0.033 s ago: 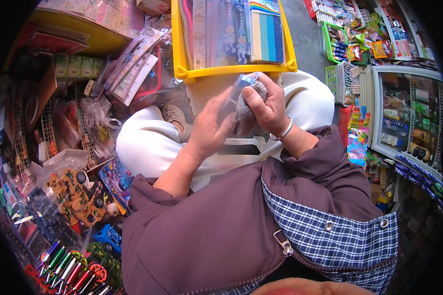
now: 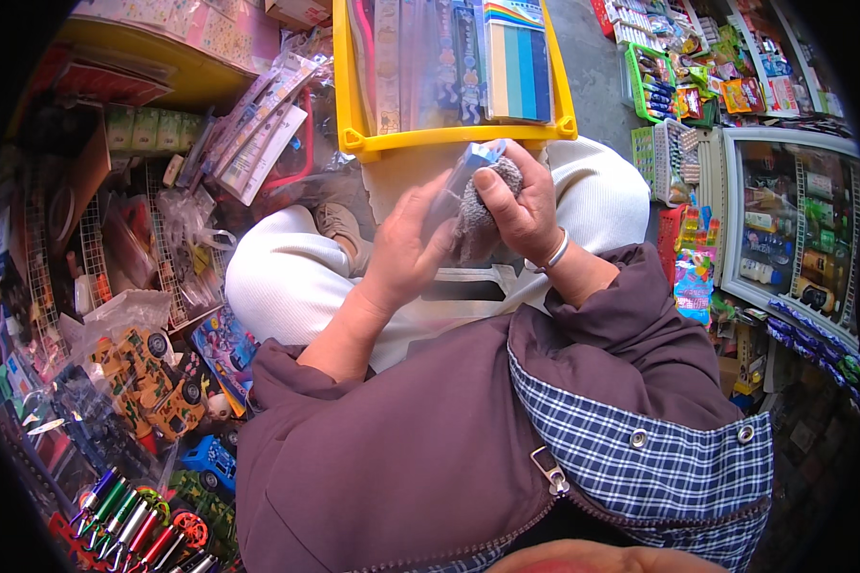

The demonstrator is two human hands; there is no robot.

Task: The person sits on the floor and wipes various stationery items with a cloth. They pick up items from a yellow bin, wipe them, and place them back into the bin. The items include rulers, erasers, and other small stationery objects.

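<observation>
head | left hand (image 2: pixel 406 244) fingers grip blue packet (image 2: pixel 463 177), upper centre | right hand (image 2: pixel 521 215) fingers pinch grey cloth (image 2: pixel 478 224) | yellow crate (image 2: pixel 454 136) just above

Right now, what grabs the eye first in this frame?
Dead centre, the left hand and right hand hold a blue packet against a grey cloth, over a lap in white trousers. Just above them sits a bright yellow crate of stationery packs. At lower left, packaged toy cars and coloured pens crowd the edge.
</observation>
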